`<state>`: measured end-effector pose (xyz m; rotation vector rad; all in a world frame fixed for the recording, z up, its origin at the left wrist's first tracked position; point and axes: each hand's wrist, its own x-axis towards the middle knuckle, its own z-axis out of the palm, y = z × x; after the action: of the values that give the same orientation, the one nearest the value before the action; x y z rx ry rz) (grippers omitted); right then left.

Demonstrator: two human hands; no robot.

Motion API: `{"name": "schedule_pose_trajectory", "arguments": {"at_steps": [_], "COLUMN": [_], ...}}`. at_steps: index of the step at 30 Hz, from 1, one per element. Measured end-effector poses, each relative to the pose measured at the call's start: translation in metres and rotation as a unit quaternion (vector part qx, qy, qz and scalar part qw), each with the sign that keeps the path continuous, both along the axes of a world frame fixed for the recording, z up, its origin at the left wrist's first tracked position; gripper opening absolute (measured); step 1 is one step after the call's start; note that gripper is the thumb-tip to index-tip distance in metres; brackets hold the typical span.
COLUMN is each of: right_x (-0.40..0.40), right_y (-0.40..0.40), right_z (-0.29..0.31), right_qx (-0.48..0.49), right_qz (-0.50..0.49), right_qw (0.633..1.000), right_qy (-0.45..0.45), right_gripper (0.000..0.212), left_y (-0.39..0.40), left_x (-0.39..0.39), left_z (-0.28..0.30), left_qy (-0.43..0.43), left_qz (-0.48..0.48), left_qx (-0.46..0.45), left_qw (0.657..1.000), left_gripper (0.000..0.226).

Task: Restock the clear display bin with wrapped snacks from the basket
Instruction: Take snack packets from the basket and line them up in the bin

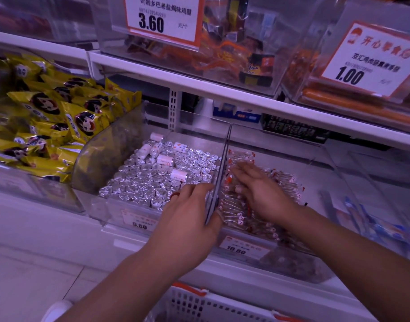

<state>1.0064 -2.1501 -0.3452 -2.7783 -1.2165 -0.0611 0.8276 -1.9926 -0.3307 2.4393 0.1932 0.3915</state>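
The clear display bin (315, 159) stands at centre right on the lower shelf, with several clear-wrapped snacks with red ends (236, 212) lying inside. My right hand (259, 191) lies flat on those snacks, fingers straight and pointing left. My left hand (190, 219) grips the clear divider wall (224, 154) between this bin and the one to its left, thumb on the snack side. A white basket (199, 305) sits at the bottom edge below my arms; its contents are hidden.
The left neighbour bin holds several silver foil rolls (152, 177). Yellow snack packets (48, 122) fill the far-left bin. Blue-and-white packs (385, 228) lie at the right. An upper shelf (222, 89) with clear bins and price signs overhangs.
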Motion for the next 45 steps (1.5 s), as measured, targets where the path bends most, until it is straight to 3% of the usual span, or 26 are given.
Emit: {"name": "schedule_pose_trajectory", "arguments": {"at_steps": [5,9,12,14,18,24,28,33,40,45], "right_x": [0.001,0.005,0.005,0.006,0.000,-0.011,-0.012,-0.014,-0.016,-0.013], "right_y": [-0.001,0.002,-0.004,-0.010,-0.012,-0.008,-0.006,0.012,0.016,0.010], "right_z": [-0.009,-0.001,-0.001,-0.001,-0.008,-0.007,-0.005,-0.003,-0.015,-0.008], "right_qx": [-0.116,-0.098,-0.067,-0.086,-0.123,-0.008,0.065,0.114,-0.050,-0.031], "right_qz": [0.017,-0.007,0.031,0.056,0.045,-0.020,-0.105,-0.107,-0.109,-0.097], "right_qw": [0.993,0.994,0.997,0.993,0.991,1.000,0.991,0.985,0.992,0.995], "right_qy": [0.010,0.045,-0.020,-0.056,-0.034,-0.012,0.055,0.073,0.029,-0.004], "right_gripper": [0.071,0.076,0.066,0.061,0.064,0.080,0.086,0.091,0.068,0.067], "left_y": [0.000,0.000,0.001,0.001,0.000,-0.001,-0.001,-0.001,-0.001,0.000], "left_x": [0.001,0.000,0.000,0.000,0.000,-0.001,0.000,0.000,0.000,-0.001], "left_z": [0.001,0.001,0.001,0.001,0.001,0.003,0.003,0.002,0.000,0.000], "left_qy": [-0.001,0.000,-0.004,-0.008,-0.011,-0.008,-0.008,-0.007,-0.013,-0.011], "left_qz": [-0.002,-0.006,-0.005,-0.006,-0.009,-0.009,-0.012,-0.022,-0.020,-0.026], "left_qx": [0.005,0.002,-0.002,-0.004,-0.004,-0.011,-0.017,-0.020,-0.013,-0.022], "left_qw": [1.000,1.000,1.000,1.000,1.000,1.000,1.000,1.000,1.000,0.999], "left_gripper": [0.055,0.055,0.054,0.053,0.053,0.052,0.051,0.049,0.051,0.051]}}
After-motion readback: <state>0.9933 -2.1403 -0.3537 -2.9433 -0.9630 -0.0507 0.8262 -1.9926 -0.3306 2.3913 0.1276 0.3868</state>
